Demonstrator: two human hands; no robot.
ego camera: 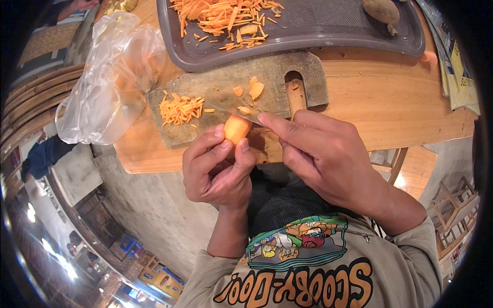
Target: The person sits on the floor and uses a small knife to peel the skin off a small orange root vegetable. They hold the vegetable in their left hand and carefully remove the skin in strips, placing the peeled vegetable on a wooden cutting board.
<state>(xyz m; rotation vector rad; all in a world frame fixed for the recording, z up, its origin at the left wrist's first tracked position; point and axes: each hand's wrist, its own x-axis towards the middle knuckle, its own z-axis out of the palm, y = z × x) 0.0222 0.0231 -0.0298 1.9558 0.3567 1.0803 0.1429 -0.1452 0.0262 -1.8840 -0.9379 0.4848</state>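
My left hand (221, 169) holds a piece of peeled carrot (236, 129) between thumb and fingertips, just above the near edge of a worn wooden cutting board (269, 73). My right hand (323, 154) grips a knife, its handle hidden in the fingers; the thin blade (227, 110) crosses the top of the carrot, with my index finger laid along it. A small pile of carrot sticks (181, 109) lies on the board's left part. Several flat carrot offcuts (256, 89) are scattered near its middle. The board has a slot at its right end.
Behind the board, a dark ribbed tray (327, 38) holds a large heap of carrot strips (219, 15) and a brown root vegetable (381, 10). A translucent plastic bag (115, 81) rests at left, printed papers (456, 73) at right. Part of another person's hand (83, 4) shows top left.
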